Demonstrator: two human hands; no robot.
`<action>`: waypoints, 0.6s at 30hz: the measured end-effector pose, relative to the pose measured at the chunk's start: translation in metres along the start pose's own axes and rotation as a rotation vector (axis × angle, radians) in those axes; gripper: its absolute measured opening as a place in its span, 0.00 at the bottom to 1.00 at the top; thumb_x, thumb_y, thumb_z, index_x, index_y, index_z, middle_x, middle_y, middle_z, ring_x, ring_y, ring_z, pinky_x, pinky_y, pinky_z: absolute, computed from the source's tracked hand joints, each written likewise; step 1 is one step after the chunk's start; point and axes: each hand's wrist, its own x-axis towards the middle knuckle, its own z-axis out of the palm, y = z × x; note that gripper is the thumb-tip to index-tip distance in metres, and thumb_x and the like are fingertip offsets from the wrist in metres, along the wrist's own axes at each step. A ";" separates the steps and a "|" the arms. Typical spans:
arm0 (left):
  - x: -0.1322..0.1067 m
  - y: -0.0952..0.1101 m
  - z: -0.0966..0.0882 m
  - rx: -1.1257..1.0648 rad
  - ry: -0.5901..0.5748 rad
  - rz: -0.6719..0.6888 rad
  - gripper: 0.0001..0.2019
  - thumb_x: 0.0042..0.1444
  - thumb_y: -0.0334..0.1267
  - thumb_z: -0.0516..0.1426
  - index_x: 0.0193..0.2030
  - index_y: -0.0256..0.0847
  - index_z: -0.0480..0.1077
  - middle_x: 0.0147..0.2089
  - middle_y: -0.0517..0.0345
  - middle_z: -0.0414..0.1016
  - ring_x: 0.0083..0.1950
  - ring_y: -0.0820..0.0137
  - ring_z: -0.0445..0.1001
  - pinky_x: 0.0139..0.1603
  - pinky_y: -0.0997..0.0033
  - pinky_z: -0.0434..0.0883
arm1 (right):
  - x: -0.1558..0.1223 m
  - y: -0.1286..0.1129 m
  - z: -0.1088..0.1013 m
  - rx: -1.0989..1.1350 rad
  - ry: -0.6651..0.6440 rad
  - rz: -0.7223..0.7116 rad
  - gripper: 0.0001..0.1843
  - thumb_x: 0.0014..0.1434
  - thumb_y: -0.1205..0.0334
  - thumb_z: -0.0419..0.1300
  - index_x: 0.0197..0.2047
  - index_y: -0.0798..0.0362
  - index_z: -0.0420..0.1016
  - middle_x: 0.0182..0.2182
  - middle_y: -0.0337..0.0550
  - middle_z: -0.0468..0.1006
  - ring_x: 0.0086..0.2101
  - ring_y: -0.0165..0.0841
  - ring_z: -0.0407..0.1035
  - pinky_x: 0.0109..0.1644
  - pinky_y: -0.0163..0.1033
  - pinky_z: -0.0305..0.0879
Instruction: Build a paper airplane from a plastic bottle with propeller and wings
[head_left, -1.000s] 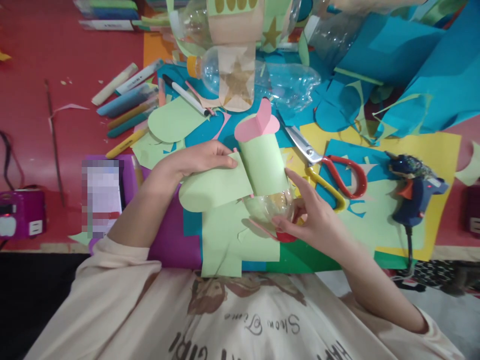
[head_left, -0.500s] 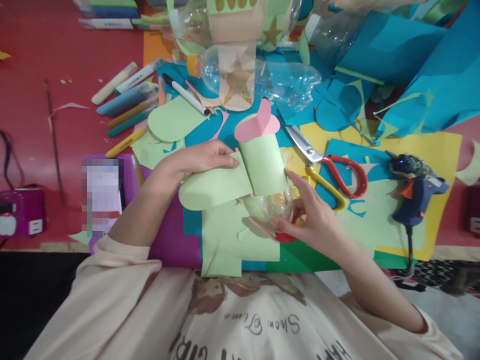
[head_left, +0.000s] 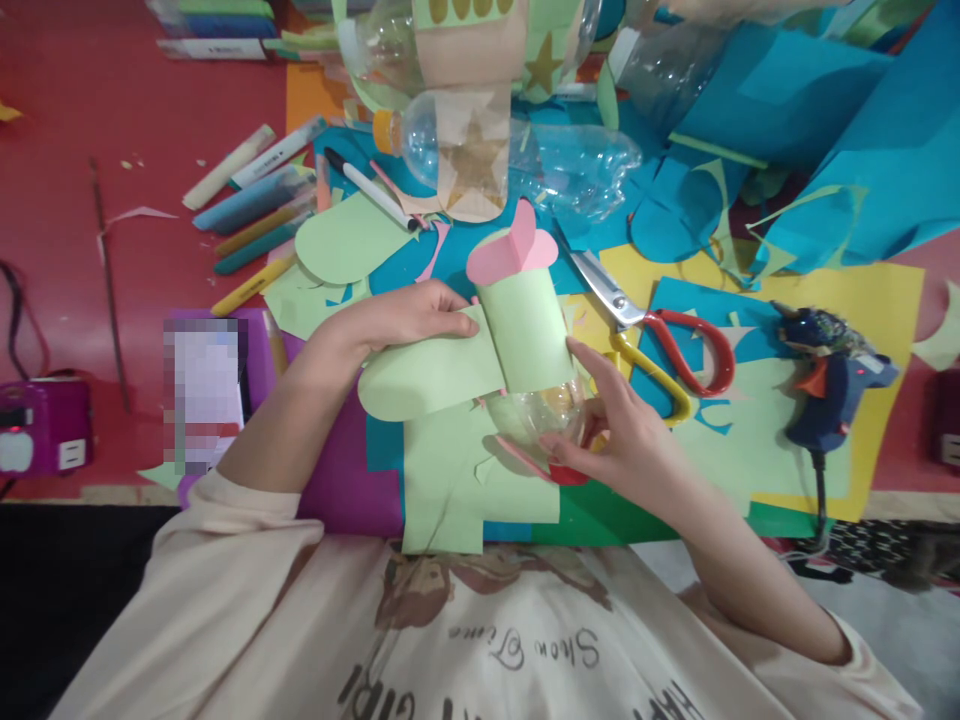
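Note:
A clear plastic bottle (head_left: 534, 412) with a red cap lies in front of me, its cap end toward my body. Pale green paper (head_left: 529, 335) wraps its middle, and pink paper fins (head_left: 514, 255) stand at the far end. My right hand (head_left: 611, 425) is closed around the bottle's neck end, fingertips on the clear plastic and the green wrap. A rounded pale green paper wing (head_left: 427, 370) juts out from the left side. My left hand (head_left: 427, 315) pinches this wing, thumb on top, close to the wrap.
Open scissors (head_left: 630, 320) with red and yellow handles lie right of the bottle. A blue glue gun (head_left: 836, 390) rests farther right. Markers (head_left: 262, 205) and paper scraps lie left; another bottle (head_left: 570, 165) with an orange cap lies beyond. A phone (head_left: 206, 395) is at left.
The far, pink-finned end of the bottle has tipped very slightly to the left. Both hands keep the same hold.

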 end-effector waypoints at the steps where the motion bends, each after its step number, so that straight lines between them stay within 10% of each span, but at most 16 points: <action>1: 0.000 0.000 0.000 0.003 0.001 0.000 0.10 0.48 0.43 0.58 0.29 0.37 0.74 0.27 0.62 0.75 0.25 0.76 0.70 0.27 0.80 0.66 | 0.000 -0.001 0.000 0.001 0.004 0.000 0.39 0.55 0.53 0.59 0.67 0.53 0.51 0.55 0.58 0.71 0.29 0.35 0.74 0.22 0.39 0.69; 18: 0.002 0.000 -0.001 0.024 0.003 0.016 0.11 0.50 0.44 0.58 0.29 0.37 0.75 0.27 0.61 0.76 0.27 0.74 0.71 0.28 0.78 0.66 | 0.002 -0.006 -0.002 0.023 0.002 0.009 0.39 0.55 0.52 0.60 0.66 0.51 0.53 0.54 0.54 0.73 0.20 0.26 0.66 0.20 0.40 0.68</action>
